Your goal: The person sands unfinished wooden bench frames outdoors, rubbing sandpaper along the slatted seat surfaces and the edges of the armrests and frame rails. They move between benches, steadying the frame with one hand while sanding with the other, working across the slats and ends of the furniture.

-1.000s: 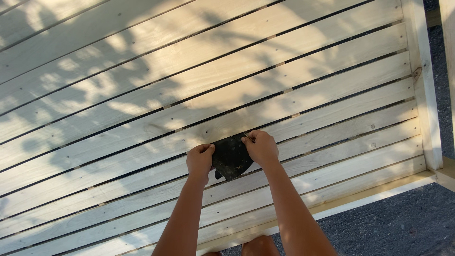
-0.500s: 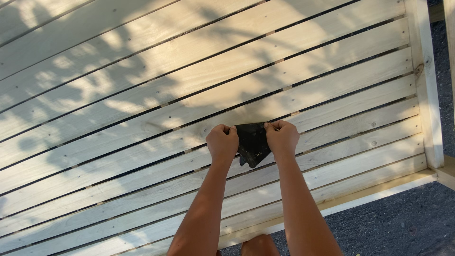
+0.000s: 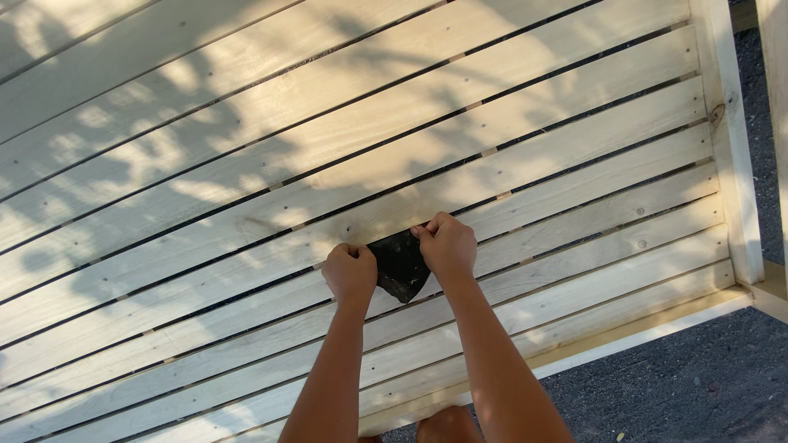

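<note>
Both hands are curled into near fists on a small dark sheet (image 3: 400, 264), crumpled and roughly triangular, that lies flat against the pale wooden slats (image 3: 246, 197) of a slatted bench. The left hand (image 3: 350, 273) has its fingers folded tight, pinching the sheet's left edge against a slat. The right hand (image 3: 447, 244) is likewise closed, knuckles up, with fingertips gripping the sheet's upper right corner. The sheet sits between the two hands, its lower point hanging free below them. Leaf shadows dapple the slats; dark gravel ground (image 3: 698, 385) shows beyond the bench's frame (image 3: 730, 148).
</note>
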A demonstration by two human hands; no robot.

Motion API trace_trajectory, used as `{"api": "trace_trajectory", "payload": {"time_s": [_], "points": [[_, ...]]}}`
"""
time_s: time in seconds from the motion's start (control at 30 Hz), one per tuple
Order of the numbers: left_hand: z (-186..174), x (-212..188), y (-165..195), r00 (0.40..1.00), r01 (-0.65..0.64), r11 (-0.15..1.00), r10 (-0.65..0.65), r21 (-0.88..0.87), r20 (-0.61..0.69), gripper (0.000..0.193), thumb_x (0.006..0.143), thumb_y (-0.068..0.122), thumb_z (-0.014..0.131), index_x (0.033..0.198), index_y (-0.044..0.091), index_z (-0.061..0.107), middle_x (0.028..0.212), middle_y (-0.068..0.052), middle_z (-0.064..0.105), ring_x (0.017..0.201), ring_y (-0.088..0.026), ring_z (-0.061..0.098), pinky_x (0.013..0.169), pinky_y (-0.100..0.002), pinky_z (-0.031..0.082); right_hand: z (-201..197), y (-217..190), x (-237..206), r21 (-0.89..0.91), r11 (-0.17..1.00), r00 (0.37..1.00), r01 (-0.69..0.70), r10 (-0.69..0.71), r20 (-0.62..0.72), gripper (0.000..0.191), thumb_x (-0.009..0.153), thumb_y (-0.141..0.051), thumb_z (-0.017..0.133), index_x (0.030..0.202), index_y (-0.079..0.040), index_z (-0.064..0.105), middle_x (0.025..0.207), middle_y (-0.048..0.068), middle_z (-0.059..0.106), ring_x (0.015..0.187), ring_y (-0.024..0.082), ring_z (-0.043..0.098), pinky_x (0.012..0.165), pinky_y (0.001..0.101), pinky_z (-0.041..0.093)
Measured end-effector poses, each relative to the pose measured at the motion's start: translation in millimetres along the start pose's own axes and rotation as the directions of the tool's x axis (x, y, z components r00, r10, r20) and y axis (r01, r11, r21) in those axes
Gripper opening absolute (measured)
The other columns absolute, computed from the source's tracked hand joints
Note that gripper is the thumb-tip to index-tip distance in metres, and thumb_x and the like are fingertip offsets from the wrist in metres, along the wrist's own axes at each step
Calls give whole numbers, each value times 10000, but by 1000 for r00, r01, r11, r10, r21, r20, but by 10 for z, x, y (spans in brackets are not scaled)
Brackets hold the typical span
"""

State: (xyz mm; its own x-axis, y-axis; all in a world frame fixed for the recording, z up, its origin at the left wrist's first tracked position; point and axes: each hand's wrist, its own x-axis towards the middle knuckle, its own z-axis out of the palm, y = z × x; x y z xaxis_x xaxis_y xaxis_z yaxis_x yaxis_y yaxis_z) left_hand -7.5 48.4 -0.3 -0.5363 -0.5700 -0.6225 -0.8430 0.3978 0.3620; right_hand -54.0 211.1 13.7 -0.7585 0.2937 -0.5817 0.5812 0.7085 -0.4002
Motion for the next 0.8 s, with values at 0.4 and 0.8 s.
{"api": "trace_trajectory", "payload": {"time_s": [0.4, 0.8], "points": [[514, -518, 655, 951, -211, 939, 261, -270, 166, 248, 931, 219, 697, 827, -6, 697, 737, -199, 704, 710, -374, 686, 678, -459, 538, -724, 456, 226, -8, 992, 971, -130, 125, -204, 319, 839, -289, 867, 792, -3, 735, 699, 113, 710, 596, 217, 649, 597, 382, 522], [-499, 79, -456, 966, 220, 941, -175, -256, 189, 215, 866, 190, 721, 855, -16, 781, 724, -133, 735, 599, -221, 697, 572, -366, 565, 77, -25, -223, 73, 993, 957, -88, 64, 282, 340, 793, -359, 848, 774, -26, 780, 615, 49, 674, 579, 146, 608, 582, 328, 500]]}}
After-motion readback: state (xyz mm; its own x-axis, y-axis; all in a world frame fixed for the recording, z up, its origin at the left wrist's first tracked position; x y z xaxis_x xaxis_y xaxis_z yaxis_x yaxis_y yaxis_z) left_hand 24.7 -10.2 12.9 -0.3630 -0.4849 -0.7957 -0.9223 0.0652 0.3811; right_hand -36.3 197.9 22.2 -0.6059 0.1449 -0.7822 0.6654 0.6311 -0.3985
